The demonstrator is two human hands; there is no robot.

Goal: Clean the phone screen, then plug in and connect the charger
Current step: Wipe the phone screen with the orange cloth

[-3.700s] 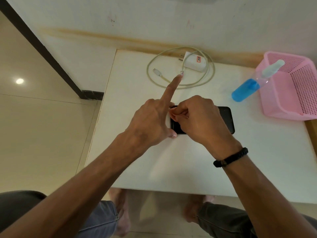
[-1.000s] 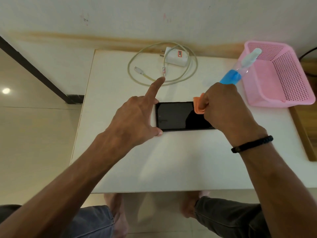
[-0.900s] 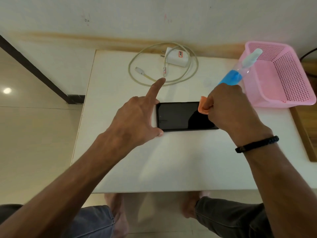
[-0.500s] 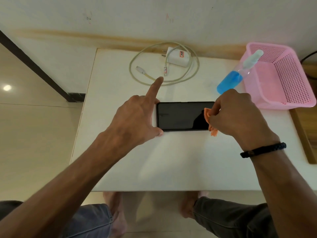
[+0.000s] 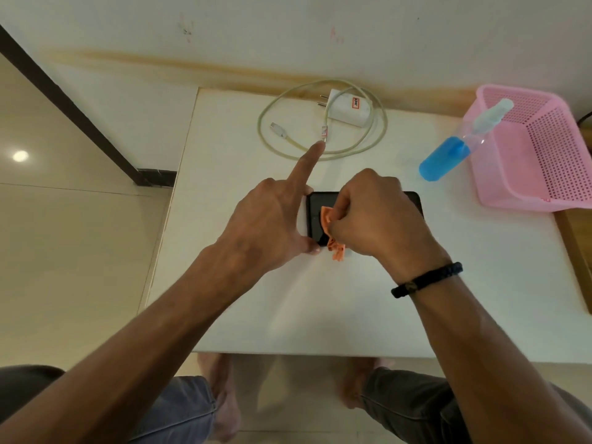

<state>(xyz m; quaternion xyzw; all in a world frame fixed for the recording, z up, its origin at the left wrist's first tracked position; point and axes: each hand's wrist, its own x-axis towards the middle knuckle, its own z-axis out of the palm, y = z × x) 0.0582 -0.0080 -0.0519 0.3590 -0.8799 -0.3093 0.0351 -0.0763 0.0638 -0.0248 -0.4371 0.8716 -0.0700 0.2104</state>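
Grip: right hand (image 5: 374, 216) clenched on an orange cloth (image 5: 331, 229), fingers curled under, cloth pressed to the phone (image 5: 315, 216) screen. Left hand (image 5: 272, 225) holds nothing: thumb set vs. the phone's near left corner, other fingers bracing its left end, index finger straight out toward the cable (image 5: 320, 123), tip just short of it.

Pose: both forearms reach in from the bottom edge, converging at table (image 5: 320, 309) centre. Right wrist bent down, knuckles up, black wristband (image 5: 427, 280) on it. Left wrist roughly level.

Phone: black, flat, face up, long side running left-right, mid-table. Screen dark and glossy. Cloth crumpled; one end lies on the glass, the other hangs off the near edge onto the table.

Charger (image 5: 347, 108): white, pins pointing left, at the far edge, within the loose cable loop. Both cable plugs lie free on the table; not connected to charger or phone.

Also: spray bottle (image 5: 448, 155), blue liquid, tilted, nozzle leaning on the rim of a pink basket (image 5: 544, 155) at far right.

Obscured: right hand covers the phone's middle and much of the screen; only the left end and right corners show. Most of the cloth sits inside the fist. Charger label too small to read. Basket cut off at the right edge.
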